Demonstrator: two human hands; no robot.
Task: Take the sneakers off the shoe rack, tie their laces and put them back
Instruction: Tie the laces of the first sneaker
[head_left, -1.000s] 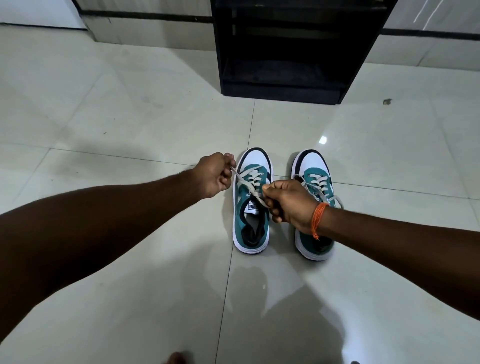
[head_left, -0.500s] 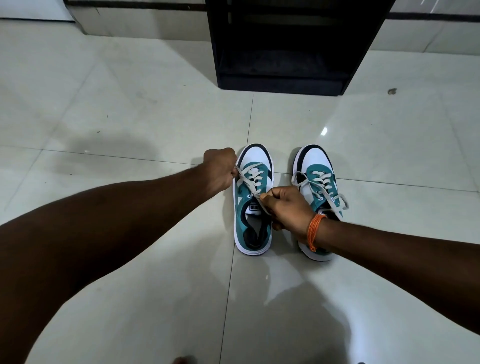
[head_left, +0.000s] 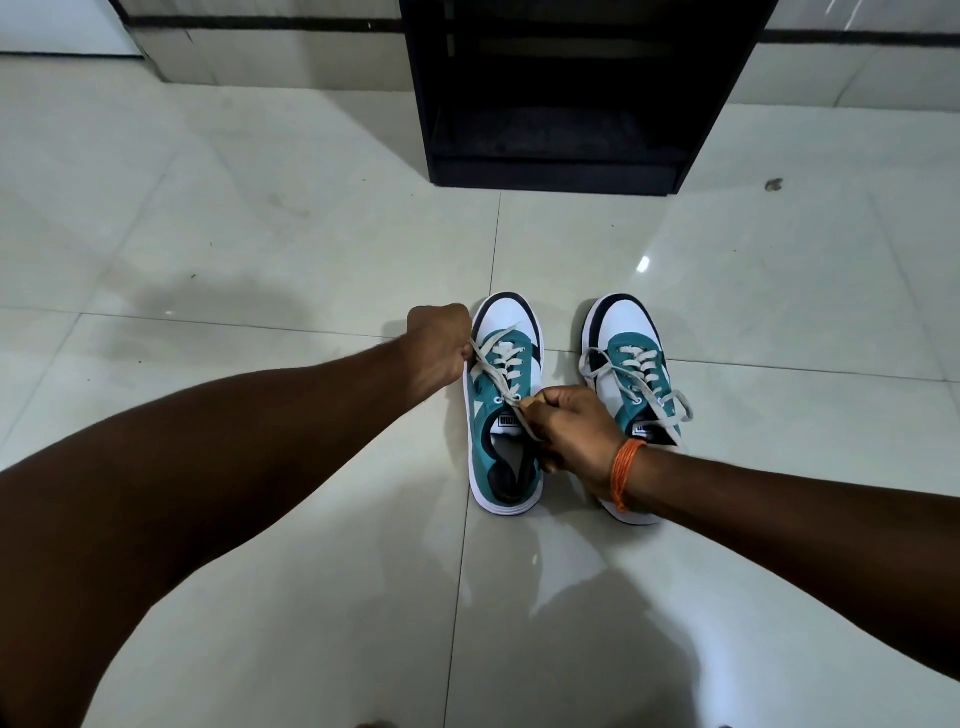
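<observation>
Two teal-and-white canvas sneakers with black trim are seen from above, set side by side, a small gap between them, on a glossy pale tiled floor (head_left: 260, 234), toes pointing away from the viewer. Just beyond them a black open-fronted shoe rack (head_left: 561, 171) is placed against the wall; its lowest shelf is seen empty.

The left sneaker (head_left: 506, 415) is being laced. One end of its off-white flat lace (head_left: 493, 371) is gripped in the left hand (head_left: 439, 343), which is closed into a fist at the outer edge of the shoe's toe area. The other end is pinched by the right hand (head_left: 571, 431), whose fingers (head_left: 540, 410) are curled shut on the lace above the tongue. The lace is stretched taut between the two hands, across the eyelets.

The right sneaker (head_left: 631, 374) is partly covered at the heel by the right wrist, on which an orange thread band (head_left: 623, 473) is worn. Its lace (head_left: 670, 405) is left loose, draped over both sides of the shoe.
</observation>
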